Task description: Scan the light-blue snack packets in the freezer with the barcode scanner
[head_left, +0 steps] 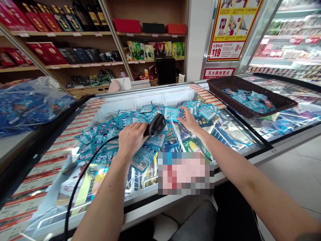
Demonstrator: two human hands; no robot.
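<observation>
My left hand (132, 139) is wrapped around the handle of a black barcode scanner (158, 124), whose head points to the right. Its dark cable (82, 177) trails back past my left forearm. My right hand (189, 119) pinches the right edge of a small blue packet (172, 113), its printed face with a barcode turned up. Many similar blue packets (107, 132) lie in a loose heap on the freezer's glass top (225, 134), beneath and around both hands. The scanner's head is just left of the held packet.
A dark brown woven basket (271, 112) with more blue packets stands at the right. A clear plastic bag (32, 103) full of blue packets sits at the left. Shelves (82, 33) of boxes and bottles line the back. A blurred patch covers the freezer's front edge.
</observation>
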